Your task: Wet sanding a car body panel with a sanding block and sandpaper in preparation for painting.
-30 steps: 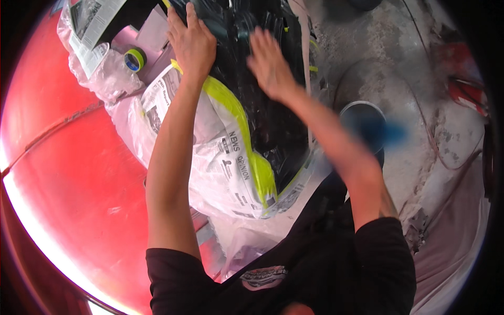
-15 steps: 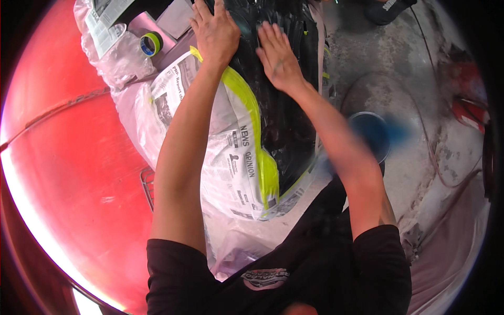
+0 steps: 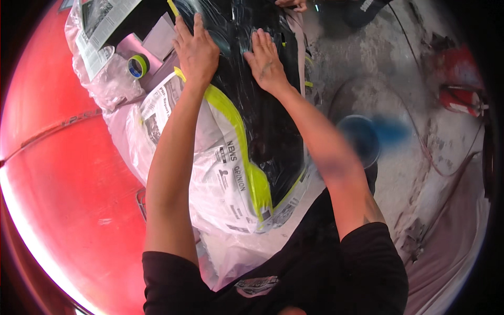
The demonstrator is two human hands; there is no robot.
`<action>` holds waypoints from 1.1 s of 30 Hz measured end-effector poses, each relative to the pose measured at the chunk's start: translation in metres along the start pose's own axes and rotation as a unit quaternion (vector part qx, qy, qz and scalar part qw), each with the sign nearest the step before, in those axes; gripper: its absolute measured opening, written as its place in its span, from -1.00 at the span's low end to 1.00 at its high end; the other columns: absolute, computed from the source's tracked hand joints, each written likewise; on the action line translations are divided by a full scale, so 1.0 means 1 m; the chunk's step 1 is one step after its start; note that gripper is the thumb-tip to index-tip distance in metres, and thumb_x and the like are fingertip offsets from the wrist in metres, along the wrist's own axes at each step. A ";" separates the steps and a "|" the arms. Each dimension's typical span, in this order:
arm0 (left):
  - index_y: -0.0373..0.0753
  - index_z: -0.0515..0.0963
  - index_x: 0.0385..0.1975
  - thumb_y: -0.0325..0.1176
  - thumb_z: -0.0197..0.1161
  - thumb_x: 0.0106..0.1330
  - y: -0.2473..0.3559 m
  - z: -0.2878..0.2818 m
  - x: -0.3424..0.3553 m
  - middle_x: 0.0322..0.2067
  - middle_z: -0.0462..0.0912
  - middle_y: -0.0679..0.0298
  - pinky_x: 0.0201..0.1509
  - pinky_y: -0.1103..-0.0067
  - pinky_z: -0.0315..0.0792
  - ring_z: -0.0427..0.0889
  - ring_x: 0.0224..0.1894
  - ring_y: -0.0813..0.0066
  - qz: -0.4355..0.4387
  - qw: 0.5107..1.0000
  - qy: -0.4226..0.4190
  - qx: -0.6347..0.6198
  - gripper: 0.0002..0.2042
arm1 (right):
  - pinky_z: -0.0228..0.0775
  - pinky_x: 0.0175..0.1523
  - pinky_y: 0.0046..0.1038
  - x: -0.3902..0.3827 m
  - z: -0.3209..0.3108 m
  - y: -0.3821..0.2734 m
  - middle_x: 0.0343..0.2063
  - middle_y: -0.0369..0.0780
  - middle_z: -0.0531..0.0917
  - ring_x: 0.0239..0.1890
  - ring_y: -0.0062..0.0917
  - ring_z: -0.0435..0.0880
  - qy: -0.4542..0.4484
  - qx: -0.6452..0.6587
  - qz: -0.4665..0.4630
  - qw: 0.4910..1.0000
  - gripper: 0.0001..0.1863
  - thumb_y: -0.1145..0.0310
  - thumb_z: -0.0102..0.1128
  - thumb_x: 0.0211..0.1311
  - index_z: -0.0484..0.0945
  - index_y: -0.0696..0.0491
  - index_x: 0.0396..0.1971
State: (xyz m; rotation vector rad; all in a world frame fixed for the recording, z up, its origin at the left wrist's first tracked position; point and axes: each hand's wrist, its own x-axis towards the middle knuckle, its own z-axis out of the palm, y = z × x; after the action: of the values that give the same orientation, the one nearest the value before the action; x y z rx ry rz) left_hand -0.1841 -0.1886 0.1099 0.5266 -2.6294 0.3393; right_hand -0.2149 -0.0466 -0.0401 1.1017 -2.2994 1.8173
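Note:
A wrinkled, glossy black sheet (image 3: 270, 126) covers a long surface in front of me. My left hand (image 3: 198, 55) lies flat near its left edge, fingers stretched out. Farther right, my right hand (image 3: 268, 64) rests palm down on the same black sheet, its fingers also extended. Nothing shows in either hand. Yellow-green masking tape (image 3: 231, 107) runs along the curved border between the black sheet and the newspaper (image 3: 210, 168), which has clear plastic around it. Another short strip of yellow tape (image 3: 172, 7) shows beyond my left fingertips.
A tape roll (image 3: 138, 66) sits on a pink sheet (image 3: 131, 47) at left. Big red panels (image 3: 68, 184) fill the left side. A blue round container (image 3: 359, 139) stands on the concrete floor (image 3: 388, 89). Another person's hand (image 3: 294, 4) and a dark shoe (image 3: 364, 13) appear at the top.
The view has shifted, so the sheet and both hands sit farther left. My right hand has slid slightly away from me over the sheet. Another person's hand has appeared at the top edge.

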 end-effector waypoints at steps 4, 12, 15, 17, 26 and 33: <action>-0.20 0.44 0.41 -0.30 0.07 0.52 -0.025 -0.011 -0.010 0.48 0.21 -0.26 0.51 -0.06 0.19 0.26 0.50 -0.27 -0.010 1.000 0.002 0.019 -0.53 | -0.21 0.65 0.08 -0.120 0.002 -0.045 0.57 0.21 0.02 0.61 0.20 -0.05 -0.069 0.049 0.055 0.995 -0.23 0.18 0.02 0.58 0.02 0.32 0.55; -0.22 0.46 0.39 -0.32 0.10 0.50 0.004 0.000 0.003 0.46 0.22 -0.30 0.50 0.00 0.19 0.31 0.46 -0.28 0.011 1.000 -0.003 -0.001 -0.53 | -0.14 0.63 0.02 -0.032 -0.002 0.034 0.53 0.25 0.12 0.59 0.18 0.03 -0.010 0.046 0.163 0.986 -0.26 0.05 -0.14 0.65 0.09 0.34 0.53; -0.23 0.45 0.40 -0.31 0.09 0.51 0.002 0.004 0.001 0.47 0.21 -0.29 0.49 0.03 0.21 0.32 0.45 -0.27 -0.003 1.000 -0.011 0.007 -0.53 | -0.13 0.63 0.02 -0.046 0.005 0.028 0.50 0.27 0.18 0.56 0.21 0.09 0.022 0.010 0.155 0.988 -0.26 0.02 -0.12 0.64 0.14 0.35 0.50; -0.21 0.44 0.41 -0.30 0.08 0.53 -0.024 -0.012 -0.006 0.48 0.20 -0.28 0.49 0.08 0.23 0.33 0.44 -0.27 -0.008 0.999 -0.018 0.033 -0.52 | -0.20 0.64 0.08 -0.125 0.004 -0.030 0.56 0.25 0.03 0.60 0.21 -0.04 -0.038 0.050 0.138 0.988 -0.23 0.09 -0.06 0.62 0.03 0.35 0.54; -0.21 0.42 0.43 -0.28 0.06 0.55 0.009 0.002 0.005 0.49 0.19 -0.29 0.52 0.15 0.22 0.27 0.49 -0.28 0.003 1.000 -0.020 -0.003 -0.52 | -0.11 0.64 -0.03 -0.053 -0.008 0.078 0.49 0.25 0.22 0.57 0.15 0.10 0.015 0.068 0.246 0.967 -0.26 -0.01 -0.18 0.66 0.21 0.36 0.47; -0.21 0.46 0.41 -0.31 0.09 0.52 -0.027 -0.020 -0.003 0.48 0.21 -0.29 0.48 0.12 0.26 0.37 0.40 -0.30 0.007 1.000 -0.010 0.028 -0.53 | -0.30 0.65 0.11 -0.193 -0.008 -0.046 0.59 0.25 -0.09 0.64 0.18 -0.16 -0.083 0.069 0.230 0.967 -0.23 0.04 -0.22 0.68 -0.05 0.34 0.57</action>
State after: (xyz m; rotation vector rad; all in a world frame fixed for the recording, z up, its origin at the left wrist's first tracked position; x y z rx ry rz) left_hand -0.1635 -0.2054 0.1302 0.5326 -2.6508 0.4140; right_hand -0.0487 0.0556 -0.0786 0.8050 -2.7473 2.1358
